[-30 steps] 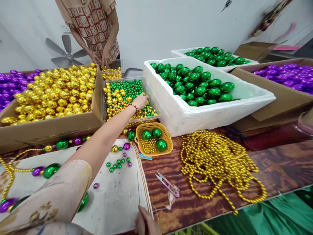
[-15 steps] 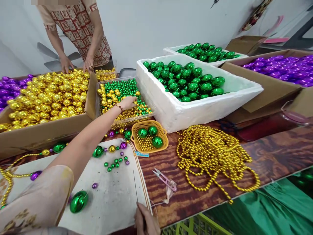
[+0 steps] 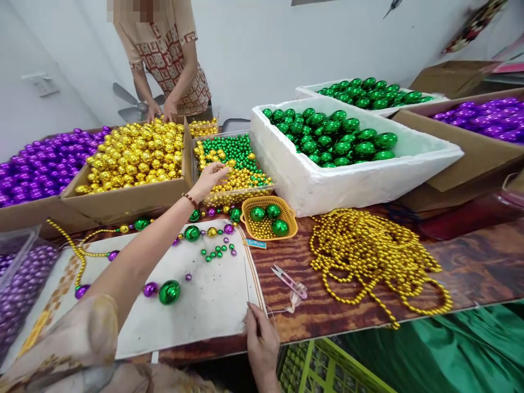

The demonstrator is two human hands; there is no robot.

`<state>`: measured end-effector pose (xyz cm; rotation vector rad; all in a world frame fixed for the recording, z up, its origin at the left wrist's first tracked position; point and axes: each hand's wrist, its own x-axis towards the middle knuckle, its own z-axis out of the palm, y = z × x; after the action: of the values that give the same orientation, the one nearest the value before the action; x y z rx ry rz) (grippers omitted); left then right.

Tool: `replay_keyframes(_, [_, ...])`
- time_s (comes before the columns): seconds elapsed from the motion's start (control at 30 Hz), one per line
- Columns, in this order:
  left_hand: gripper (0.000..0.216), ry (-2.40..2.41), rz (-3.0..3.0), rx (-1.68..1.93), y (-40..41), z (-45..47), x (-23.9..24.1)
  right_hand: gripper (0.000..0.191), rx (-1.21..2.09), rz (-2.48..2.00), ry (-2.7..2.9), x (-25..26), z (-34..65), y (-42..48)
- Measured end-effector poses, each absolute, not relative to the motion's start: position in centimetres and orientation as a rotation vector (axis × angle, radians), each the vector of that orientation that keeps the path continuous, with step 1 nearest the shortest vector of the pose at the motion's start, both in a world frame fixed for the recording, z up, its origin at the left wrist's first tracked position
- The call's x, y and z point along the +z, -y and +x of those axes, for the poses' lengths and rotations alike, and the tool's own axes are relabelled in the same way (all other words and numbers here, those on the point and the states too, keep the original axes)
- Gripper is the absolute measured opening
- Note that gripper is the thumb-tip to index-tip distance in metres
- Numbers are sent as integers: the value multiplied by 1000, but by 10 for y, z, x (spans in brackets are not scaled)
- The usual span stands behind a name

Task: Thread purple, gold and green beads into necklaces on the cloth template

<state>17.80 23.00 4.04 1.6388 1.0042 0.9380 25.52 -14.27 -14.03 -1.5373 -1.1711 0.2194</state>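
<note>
My left hand (image 3: 212,179) reaches over the clear plastic box (image 3: 254,192) of small green and gold beads. Its fingers are pinched together; what they hold, if anything, is too small to make out. At the table's front edge my right hand (image 3: 262,338) grips a long thin needle (image 3: 246,281) that points up, with white thread nearby. A string of purple, green and gold beads (image 3: 192,233) lies along the back of the white cloth (image 3: 184,316). Loose small green beads (image 3: 213,254) sit nearby, and a big green bead (image 3: 169,292) lies nearer me.
An orange basket (image 3: 293,231), thread snips (image 3: 290,282) and a heap of gold bead chain (image 3: 372,262) lie rightward. Behind stand a white foam box (image 3: 368,188) of green beads and a carton (image 3: 123,204) of gold ones. A co-worker (image 3: 167,65) handles gold beads.
The view has swung left, bringing more purple beads into sight. My left hand has drawn back slightly over the bead box. My right hand still holds the needle.
</note>
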Motion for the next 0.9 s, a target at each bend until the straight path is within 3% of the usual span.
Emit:
replay_keyframes(0.3, [21, -751, 757, 860, -73, 102, 20, 32, 431, -1599, 1039, -143, 257, 140])
replay_keyframes(0.6, [34, -764, 362, 586, 98, 25, -25, 30, 831, -1467, 714, -102, 243, 131])
replay_keyframes(0.9, [36, -910, 414, 690, 114, -13, -43, 29, 1327, -1397, 1022, -78, 211, 134])
